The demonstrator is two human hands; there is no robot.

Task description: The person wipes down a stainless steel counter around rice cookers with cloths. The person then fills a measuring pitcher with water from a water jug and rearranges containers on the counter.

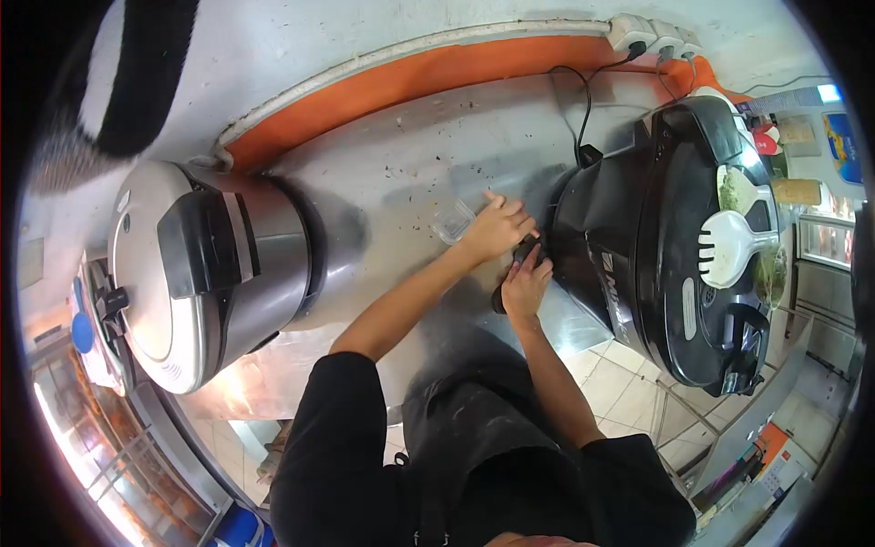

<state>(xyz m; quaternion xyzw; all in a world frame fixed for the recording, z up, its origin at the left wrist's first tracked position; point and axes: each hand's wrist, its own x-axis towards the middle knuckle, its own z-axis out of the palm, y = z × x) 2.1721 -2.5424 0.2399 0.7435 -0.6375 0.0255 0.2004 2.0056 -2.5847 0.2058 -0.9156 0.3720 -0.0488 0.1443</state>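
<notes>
My left hand [499,228] and my right hand [529,284] are close together beside the black rice cooker [602,246]. Between them is a dark, rounded, elongated object [498,299], partly hidden by my fingers, and its kind I cannot make out. The fingers of my right hand are wrapped over it. My left hand is curled at its upper end, with the grip partly hidden. Just left of my left hand, a small clear plastic container [451,222] rests on the metal table [392,196].
A silver rice cooker [200,273] stands at the left. A white slotted scoop [727,248] lies on the black cooker's lid. Dark crumbs are scattered across the table. A black cable [583,109] runs up to wall sockets [638,35]. Jars and packets stand at the right.
</notes>
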